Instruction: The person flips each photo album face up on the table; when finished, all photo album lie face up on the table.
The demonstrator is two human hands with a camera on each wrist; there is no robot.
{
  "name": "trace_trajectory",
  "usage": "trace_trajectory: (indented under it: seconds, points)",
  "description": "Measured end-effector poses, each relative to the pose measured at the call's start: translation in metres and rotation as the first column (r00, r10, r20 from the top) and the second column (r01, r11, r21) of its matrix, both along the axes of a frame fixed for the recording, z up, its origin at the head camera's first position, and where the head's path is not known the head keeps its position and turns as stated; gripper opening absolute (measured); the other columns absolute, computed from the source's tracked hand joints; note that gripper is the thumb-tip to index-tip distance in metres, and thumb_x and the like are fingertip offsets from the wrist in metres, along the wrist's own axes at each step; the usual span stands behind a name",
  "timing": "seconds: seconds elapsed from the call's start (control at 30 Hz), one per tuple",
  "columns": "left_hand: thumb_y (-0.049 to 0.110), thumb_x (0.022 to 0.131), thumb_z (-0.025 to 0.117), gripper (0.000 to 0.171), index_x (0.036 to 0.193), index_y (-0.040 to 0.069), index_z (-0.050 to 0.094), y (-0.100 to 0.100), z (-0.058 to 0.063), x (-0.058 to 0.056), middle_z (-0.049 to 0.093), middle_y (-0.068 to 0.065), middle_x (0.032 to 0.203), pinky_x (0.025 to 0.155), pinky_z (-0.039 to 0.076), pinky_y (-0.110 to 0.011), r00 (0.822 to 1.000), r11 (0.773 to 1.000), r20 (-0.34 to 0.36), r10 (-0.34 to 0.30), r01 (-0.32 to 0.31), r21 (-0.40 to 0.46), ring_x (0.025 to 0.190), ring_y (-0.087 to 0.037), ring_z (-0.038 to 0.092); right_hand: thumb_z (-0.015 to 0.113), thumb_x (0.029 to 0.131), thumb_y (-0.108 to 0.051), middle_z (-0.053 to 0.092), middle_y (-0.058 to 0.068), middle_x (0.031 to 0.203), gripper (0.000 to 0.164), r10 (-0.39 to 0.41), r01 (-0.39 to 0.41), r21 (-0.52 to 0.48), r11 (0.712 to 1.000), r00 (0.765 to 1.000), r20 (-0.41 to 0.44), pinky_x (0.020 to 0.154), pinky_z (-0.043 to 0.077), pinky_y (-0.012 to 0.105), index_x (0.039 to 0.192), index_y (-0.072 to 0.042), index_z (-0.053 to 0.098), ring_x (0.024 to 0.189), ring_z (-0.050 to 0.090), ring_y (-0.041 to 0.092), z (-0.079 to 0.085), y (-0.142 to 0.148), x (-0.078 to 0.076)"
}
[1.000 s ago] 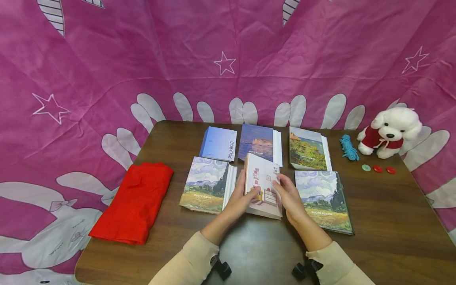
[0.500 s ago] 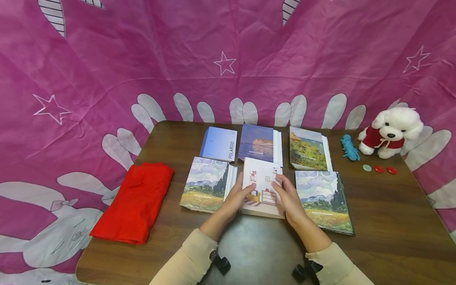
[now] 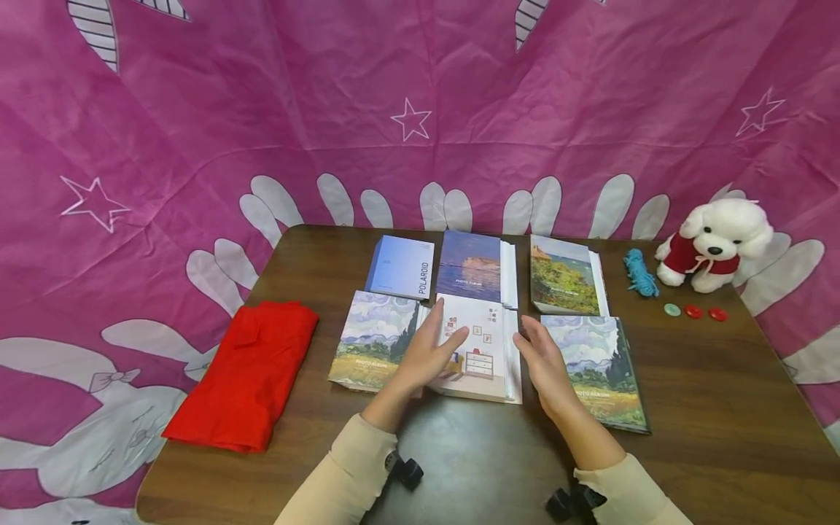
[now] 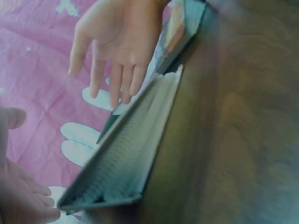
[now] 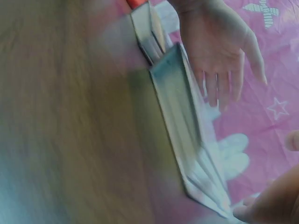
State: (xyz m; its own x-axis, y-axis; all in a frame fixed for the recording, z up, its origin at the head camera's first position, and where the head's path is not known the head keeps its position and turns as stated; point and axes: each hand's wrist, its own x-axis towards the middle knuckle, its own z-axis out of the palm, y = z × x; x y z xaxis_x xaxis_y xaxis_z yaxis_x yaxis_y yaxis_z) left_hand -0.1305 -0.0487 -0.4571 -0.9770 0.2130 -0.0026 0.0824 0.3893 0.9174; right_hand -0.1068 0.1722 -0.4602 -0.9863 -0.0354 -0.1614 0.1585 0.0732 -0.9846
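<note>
A photo album [image 3: 482, 335] with a pale cover showing a drawn room and a chest of drawers lies flat on the table, its page edges facing me in both wrist views. My left hand [image 3: 428, 351] is over its left edge, fingers extended and thumb spread above the cover. Off its right edge is my right hand [image 3: 550, 370], the fingers relaxed and apart from the album, overlapping the neighbouring landscape album [image 3: 607, 372] in the head view. Another landscape album [image 3: 372, 339] lies left of the pale one. Neither hand grips anything.
Behind lie a blue Polaroid album [image 3: 402, 266], a seascape album [image 3: 469, 262] and a garden-scene album [image 3: 566, 277]. Folded red cloth [image 3: 246, 375] lies left. At right are blue yarn [image 3: 639, 273], several buttons [image 3: 693, 311] and a white plush dog [image 3: 715, 244]. A pink curtain [image 3: 328, 95] hangs behind.
Both hands held the pale album, which was tilted, then lowered it flat between the two landscape albums. They have now let go, the right hand moving off to the right.
</note>
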Motion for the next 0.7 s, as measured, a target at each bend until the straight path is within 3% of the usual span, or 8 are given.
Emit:
trace_trajectory:
  seconds: [0.1,0.27,0.37,0.5,0.6,0.7]
  points:
    - [0.047,0.101,0.057,0.083,0.162,0.005,0.017,0.004,0.005,-0.003,0.018,-0.015,0.167,0.122,0.018,-0.053,0.999,1.000,-0.047,-0.008,0.007,-0.022,0.151,-0.034,0.022,0.047,0.109,-0.026,0.019,0.014,0.167,0.060,-0.007,0.007,0.022,1.000,0.999,-0.032,0.123,0.016,0.051,0.159,-0.003,0.023,0.155,0.012,0.028,0.006,0.012,0.002]
    - [0.038,0.102,0.058,0.075,0.161,0.006,0.023,0.022,0.010,-0.007,0.024,-0.018,0.165,0.123,0.019,-0.047,0.992,0.998,-0.118,-0.041,0.047,0.047,0.151,-0.032,0.025,0.047,0.109,-0.024,0.026,0.018,0.164,0.057,-0.025,0.029,0.040,0.999,0.995,-0.098,0.122,0.021,0.049,0.156,0.000,0.026,0.153,0.020,0.030,0.013,0.035,0.001]
    - [0.036,0.103,0.057,0.072,0.160,0.007,0.027,0.034,0.009,-0.007,0.026,-0.016,0.165,0.123,0.017,-0.045,0.988,0.996,-0.144,-0.055,0.063,0.056,0.152,-0.028,0.023,0.045,0.110,-0.025,0.032,0.021,0.160,0.055,-0.022,0.031,0.069,0.997,0.991,-0.133,0.118,0.030,0.029,0.154,0.003,0.029,0.149,0.028,0.031,0.014,0.050,0.001]
    - [0.037,0.103,0.056,0.068,0.159,0.008,0.031,0.050,0.006,-0.006,0.030,-0.015,0.163,0.123,0.019,-0.045,0.988,0.996,-0.145,-0.054,0.064,0.063,0.151,-0.028,0.026,0.042,0.111,-0.028,0.036,0.025,0.156,0.055,-0.004,0.028,0.140,0.990,0.985,-0.171,0.100,0.036,0.007,0.154,0.004,0.030,0.143,0.038,0.029,0.014,0.070,0.004]
    - [0.038,0.103,0.055,0.067,0.159,0.009,0.032,0.063,0.002,-0.004,0.033,-0.014,0.162,0.122,0.022,-0.044,0.989,0.995,-0.129,-0.068,0.076,0.059,0.150,-0.028,0.030,0.043,0.110,-0.031,0.034,0.026,0.158,0.058,0.006,0.029,0.195,0.980,0.985,-0.175,0.096,0.035,0.004,0.156,0.003,0.029,0.144,0.036,0.033,0.014,0.086,0.008]
    - [0.039,0.103,0.055,0.067,0.159,0.010,0.032,0.076,-0.002,0.002,0.034,-0.012,0.162,0.122,0.023,-0.041,0.986,0.990,-0.102,-0.129,0.134,0.047,0.149,-0.026,0.030,0.043,0.110,-0.033,0.031,0.027,0.159,0.061,0.005,0.043,0.271,0.961,0.985,-0.175,0.093,0.032,0.001,0.157,0.002,0.027,0.147,0.028,0.042,0.013,0.104,0.011]
